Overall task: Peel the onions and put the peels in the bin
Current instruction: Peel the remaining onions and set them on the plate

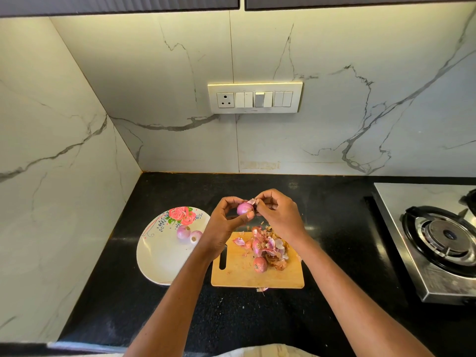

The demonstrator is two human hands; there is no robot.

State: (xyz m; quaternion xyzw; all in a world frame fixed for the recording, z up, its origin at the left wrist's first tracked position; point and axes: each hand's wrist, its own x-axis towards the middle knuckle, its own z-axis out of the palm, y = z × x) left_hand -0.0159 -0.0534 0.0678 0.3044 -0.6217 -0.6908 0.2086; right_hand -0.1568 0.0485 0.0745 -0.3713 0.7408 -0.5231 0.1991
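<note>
1. Nearest, on the black countertop (257,318): wooden cutting board (239,274), one stray peel (262,289) at its near edge.
2. On the board's right half: heap of onion peels (270,249) with unpeeled onion (260,264) at its near side.
3. Left of the board: floral plate (159,253) holding two peeled onions (189,234) near its far right rim.
4. Above the board's far edge: left hand (226,222), fingers curled around small pink onion (244,208).
5. Touching it: right hand (279,215), fingertips pinching loose skin (251,201) at the onion's top.
6. Right edge of countertop: steel gas stove (438,240).
7. Farthest: marble wall with switch panel (255,97).
</note>
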